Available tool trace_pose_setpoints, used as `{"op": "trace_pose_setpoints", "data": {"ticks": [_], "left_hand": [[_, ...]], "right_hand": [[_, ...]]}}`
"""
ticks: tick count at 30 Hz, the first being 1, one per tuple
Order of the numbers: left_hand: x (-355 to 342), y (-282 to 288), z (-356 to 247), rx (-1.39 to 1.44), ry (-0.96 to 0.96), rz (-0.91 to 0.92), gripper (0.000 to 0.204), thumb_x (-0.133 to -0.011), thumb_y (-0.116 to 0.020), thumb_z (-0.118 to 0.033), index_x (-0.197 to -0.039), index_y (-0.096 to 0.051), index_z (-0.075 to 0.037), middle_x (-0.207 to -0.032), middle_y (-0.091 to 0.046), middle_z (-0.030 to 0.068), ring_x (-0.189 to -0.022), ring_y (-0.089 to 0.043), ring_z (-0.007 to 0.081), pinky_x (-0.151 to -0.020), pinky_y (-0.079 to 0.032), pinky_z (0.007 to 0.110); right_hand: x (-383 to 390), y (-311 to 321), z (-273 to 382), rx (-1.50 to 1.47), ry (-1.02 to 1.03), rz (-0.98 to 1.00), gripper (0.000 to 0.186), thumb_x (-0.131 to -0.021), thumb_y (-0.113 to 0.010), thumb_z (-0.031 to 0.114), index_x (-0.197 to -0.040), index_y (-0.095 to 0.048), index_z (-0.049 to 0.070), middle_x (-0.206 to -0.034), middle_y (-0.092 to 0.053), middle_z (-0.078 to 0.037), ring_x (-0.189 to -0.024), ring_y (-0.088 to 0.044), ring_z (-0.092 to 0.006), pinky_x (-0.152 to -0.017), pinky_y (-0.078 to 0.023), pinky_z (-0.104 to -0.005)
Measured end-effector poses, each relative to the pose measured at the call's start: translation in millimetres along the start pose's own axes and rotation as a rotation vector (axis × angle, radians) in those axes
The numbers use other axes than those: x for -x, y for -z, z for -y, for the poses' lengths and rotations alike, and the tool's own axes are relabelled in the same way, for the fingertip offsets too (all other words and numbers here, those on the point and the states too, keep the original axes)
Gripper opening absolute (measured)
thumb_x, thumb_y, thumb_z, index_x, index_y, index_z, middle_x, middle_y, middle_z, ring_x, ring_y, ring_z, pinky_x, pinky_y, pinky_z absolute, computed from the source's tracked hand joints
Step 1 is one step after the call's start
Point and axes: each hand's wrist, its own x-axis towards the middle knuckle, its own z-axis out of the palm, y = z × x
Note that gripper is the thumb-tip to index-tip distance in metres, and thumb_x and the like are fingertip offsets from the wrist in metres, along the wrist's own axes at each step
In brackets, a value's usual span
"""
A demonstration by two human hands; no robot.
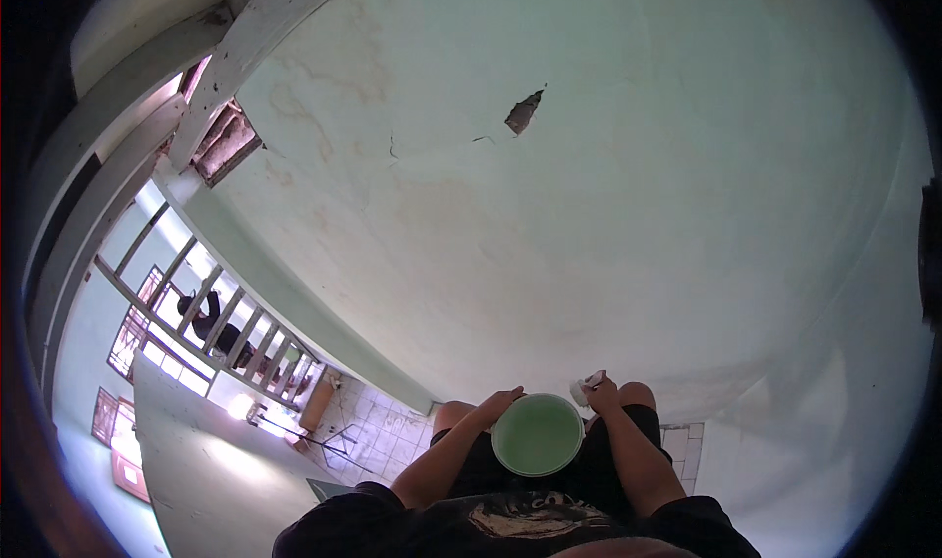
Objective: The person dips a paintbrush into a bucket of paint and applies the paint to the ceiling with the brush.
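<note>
Steadying a round green bucket (537,434), left hand (500,401) grip on its rim, right hand (601,394) grip holding a small white object (586,385)

One head-worn view only, looking steeply down from above the person, close over both arms at the lower edge. The pale green wall (589,185) fills most of it; a barred window (211,327) bends along the left rim.

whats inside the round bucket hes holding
The round bucket is filled nearly to its rim with pale green liquid, smooth across the top. The left hand rests on its rim; the right hand holds a small white object beside it. Anything beneath the surface is hidden.
</note>
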Motion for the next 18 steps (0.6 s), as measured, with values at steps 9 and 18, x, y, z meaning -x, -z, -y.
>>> {"op": "trace_pose_setpoints", "data": {"ticks": [9,18], "left_hand": [[13.1,-0.7,-13.9,0.364,0.21,0.019,0.053,-0.098,-0.036,-0.043,-0.115,-0.061,-0.001,-0.115,-0.062,0.0155,-0.104,-0.059,0.0252,-0.091,-0.045,0.035],[23.7,19.1,-38.7,0.268,0.201,0.092,0.058,-0.094,-0.041,-0.052,-0.117,-0.061,-0.002,-0.117,-0.061,0.0172,-0.11,-0.057,0.0264,-0.096,-0.042,0.035]], "right_hand": [[14.5,11.6,10.3,-0.019,0.018,-0.007,0.027,-0.076,-0.07,0.024,-0.094,-0.064,0.005,-0.091,-0.068,-0.015,-0.086,-0.067,-0.0294,-0.076,-0.053,-0.038],[7.8,16.8,23.9,-0.006,0.06,-0.096,0.03,-0.074,-0.073,0.023,-0.095,-0.065,0.003,-0.087,-0.069,-0.014,-0.082,-0.067,-0.0259,-0.074,-0.053,-0.0365]]}}
